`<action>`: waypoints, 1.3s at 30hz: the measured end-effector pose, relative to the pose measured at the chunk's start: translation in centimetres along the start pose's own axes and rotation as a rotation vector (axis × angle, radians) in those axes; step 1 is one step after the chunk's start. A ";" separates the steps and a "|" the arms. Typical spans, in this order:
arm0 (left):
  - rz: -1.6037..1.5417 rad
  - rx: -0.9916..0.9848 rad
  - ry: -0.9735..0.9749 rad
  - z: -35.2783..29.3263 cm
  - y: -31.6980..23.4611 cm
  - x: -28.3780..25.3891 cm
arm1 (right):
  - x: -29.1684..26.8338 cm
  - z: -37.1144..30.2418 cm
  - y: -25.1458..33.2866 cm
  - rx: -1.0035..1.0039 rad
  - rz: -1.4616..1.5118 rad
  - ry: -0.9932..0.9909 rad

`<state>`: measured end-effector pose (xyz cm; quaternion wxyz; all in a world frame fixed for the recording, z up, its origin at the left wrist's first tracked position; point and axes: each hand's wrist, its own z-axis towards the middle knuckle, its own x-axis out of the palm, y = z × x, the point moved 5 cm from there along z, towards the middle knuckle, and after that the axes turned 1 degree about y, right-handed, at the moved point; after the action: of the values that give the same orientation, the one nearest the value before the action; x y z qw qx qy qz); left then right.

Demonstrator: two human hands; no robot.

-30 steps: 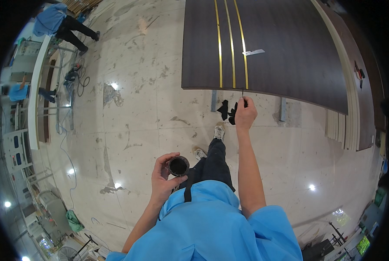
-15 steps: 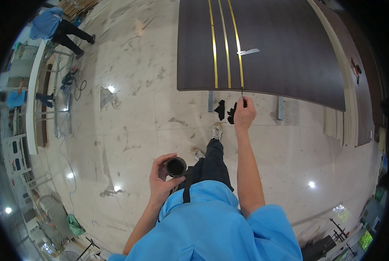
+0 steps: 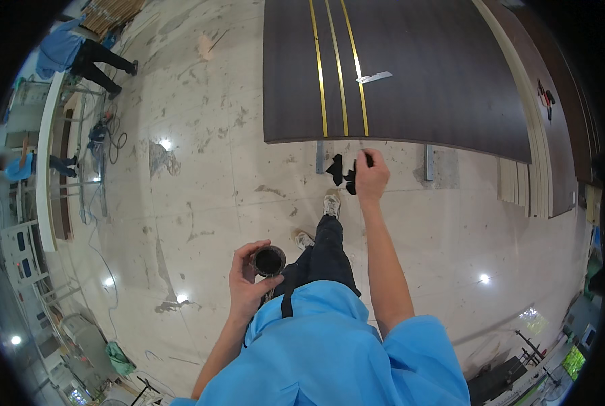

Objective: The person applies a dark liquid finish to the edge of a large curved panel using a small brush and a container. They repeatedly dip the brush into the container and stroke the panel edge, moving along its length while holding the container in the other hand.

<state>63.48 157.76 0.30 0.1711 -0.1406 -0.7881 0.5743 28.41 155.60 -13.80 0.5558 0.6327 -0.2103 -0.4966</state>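
My left hand [image 3: 249, 272] is wrapped round a small round cup [image 3: 269, 260] with dark stuff inside, held in front of my waist. My right hand [image 3: 372, 177] reaches forward and pinches a slim tool that looks like a small brush; its details are mostly hidden by the fingers. That hand is just off the near edge of a large dark brown panel [image 3: 444, 81]. Three gold strips [image 3: 343, 101] run along the panel to this edge. On its surface, beside the right-hand strip, lies a silvery flat piece [image 3: 375, 78].
Black gloves or rags [image 3: 336, 170] lie on the floor by the panel's grey support [image 3: 320, 157]. Red-handled pliers [image 3: 546, 100] rest on stacked boards at right. Two people in blue, one nearer [image 3: 79, 54], are by a long bench [image 3: 47, 162] at left.
My right hand has drawn slightly back from the panel edge, taking the slim tool's tip off the end of the right-hand strip. The view has shifted slightly; my left hand still holds the cup.
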 end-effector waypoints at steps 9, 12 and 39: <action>0.026 -0.033 0.008 0.5 -0.1 0.7 | -4.8 3.3 -3.3 0.046 -0.131 -0.019; 0.030 -0.020 0.015 0.9 -0.4 1.1 | -6.3 3.5 -2.9 0.017 -0.127 -0.283; 0.057 -0.026 0.062 2.5 -0.5 2.1 | -6.5 4.6 -2.5 -0.068 -0.181 -0.110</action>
<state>60.49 156.35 0.27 0.1772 -0.1829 -0.7854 0.5642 21.02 159.38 -13.03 0.5176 0.6016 -0.1653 -0.5855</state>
